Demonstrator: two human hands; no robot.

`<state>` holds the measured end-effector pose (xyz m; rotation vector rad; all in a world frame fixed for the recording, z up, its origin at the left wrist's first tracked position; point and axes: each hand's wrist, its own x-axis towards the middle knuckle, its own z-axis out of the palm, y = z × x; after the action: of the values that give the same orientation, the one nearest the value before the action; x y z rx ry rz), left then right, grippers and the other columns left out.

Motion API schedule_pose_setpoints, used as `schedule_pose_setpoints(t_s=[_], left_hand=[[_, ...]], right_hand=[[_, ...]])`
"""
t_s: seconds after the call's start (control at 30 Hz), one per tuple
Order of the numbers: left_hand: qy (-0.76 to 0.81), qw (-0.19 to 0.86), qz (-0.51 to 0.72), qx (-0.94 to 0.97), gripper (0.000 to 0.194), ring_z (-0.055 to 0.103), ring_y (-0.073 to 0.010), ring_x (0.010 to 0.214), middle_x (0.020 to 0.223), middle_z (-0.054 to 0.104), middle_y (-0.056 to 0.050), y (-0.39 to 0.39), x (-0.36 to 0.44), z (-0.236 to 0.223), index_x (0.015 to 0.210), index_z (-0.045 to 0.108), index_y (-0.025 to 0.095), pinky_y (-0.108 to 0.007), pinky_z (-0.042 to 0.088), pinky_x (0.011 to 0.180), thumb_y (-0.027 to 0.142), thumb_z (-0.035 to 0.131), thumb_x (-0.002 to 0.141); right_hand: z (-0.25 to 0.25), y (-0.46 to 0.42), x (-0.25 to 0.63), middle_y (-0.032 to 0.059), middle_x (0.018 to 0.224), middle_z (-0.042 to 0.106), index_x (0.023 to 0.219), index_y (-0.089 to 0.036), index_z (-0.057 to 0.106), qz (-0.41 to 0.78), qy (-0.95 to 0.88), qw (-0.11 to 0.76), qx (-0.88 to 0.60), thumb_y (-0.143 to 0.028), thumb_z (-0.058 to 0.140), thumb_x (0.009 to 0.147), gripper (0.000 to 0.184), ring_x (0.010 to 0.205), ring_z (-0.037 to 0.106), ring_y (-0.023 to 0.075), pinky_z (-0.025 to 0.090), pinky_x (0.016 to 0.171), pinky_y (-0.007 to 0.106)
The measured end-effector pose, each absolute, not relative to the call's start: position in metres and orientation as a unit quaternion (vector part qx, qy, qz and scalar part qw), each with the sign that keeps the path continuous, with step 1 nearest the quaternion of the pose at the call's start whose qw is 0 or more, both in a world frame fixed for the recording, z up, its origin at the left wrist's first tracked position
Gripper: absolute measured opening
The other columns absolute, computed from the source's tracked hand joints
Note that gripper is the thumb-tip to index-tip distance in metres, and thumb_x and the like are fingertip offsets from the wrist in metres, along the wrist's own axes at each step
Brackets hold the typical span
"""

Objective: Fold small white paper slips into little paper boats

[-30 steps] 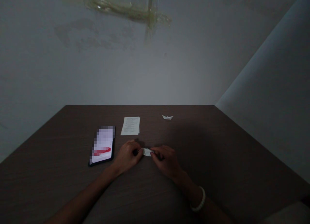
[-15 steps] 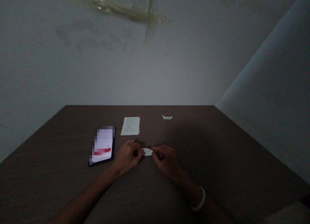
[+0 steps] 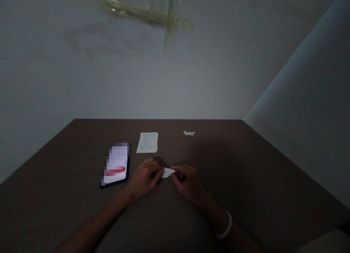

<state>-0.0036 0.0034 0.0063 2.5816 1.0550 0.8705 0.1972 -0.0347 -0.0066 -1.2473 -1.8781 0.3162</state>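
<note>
Head view, hands (image 3: 144,177) angled inward, thumbs bent; pinching paper (image 3: 167,173)

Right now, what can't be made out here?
- Print on the paper sheets: too small, head view.
- Phone screen content: pixelated blocks, head view.
- Ends of the small paper: covered by fingers of the left hand and right hand, head view.
- Pale thing at lower right: bottom edge cuts it, head view.

A phone (image 3: 118,158), its screen lit, lies on a dark table (image 3: 273,194) near printed sheets (image 3: 147,142); a paper boat (image 3: 189,133) sits toward the far edge, below a stained wall (image 3: 191,81) bearing glossy, yellowish strips (image 3: 142,17).
</note>
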Motion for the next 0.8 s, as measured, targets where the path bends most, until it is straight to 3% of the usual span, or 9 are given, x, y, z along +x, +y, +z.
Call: schedule_pose_setpoints(t_s=[0.37, 0.8], left_hand=[[0.349, 0.089, 0.307, 0.881, 0.026, 0.052, -0.0180, 0.070, 0.071, 0.060, -0.005, 0.0042, -0.0039, 0.0036, 0.075, 0.063, 0.016, -0.031, 0.040, 0.066, 0.023, 0.046, 0.092], [0.320, -0.005, 0.292, 0.901, 0.027, 0.051, -0.0179, 0.070, 0.069, 0.059, -0.005, -0.0009, -0.0039, -0.0005, 0.076, 0.064, 0.016, -0.033, 0.040, 0.067, 0.022, 0.044, 0.094]], right_hand=[[-0.0053, -0.0334, 0.1973, 0.0020, 0.075, 0.067, 0.096, -0.020, 0.070, 0.143, -0.746, 0.410, -0.505, -0.018, 0.062, 0.080, 0.018, 0.062, 0.056, 0.0138, 0.047, 0.063, 0.025], [-0.0059, -0.0331, 0.1963, 0.0015, 0.073, 0.068, 0.088, -0.021, 0.071, 0.143, -0.747, 0.402, -0.510, -0.018, 0.061, 0.082, 0.012, 0.063, 0.058, 0.0142, 0.045, 0.064, 0.026]])
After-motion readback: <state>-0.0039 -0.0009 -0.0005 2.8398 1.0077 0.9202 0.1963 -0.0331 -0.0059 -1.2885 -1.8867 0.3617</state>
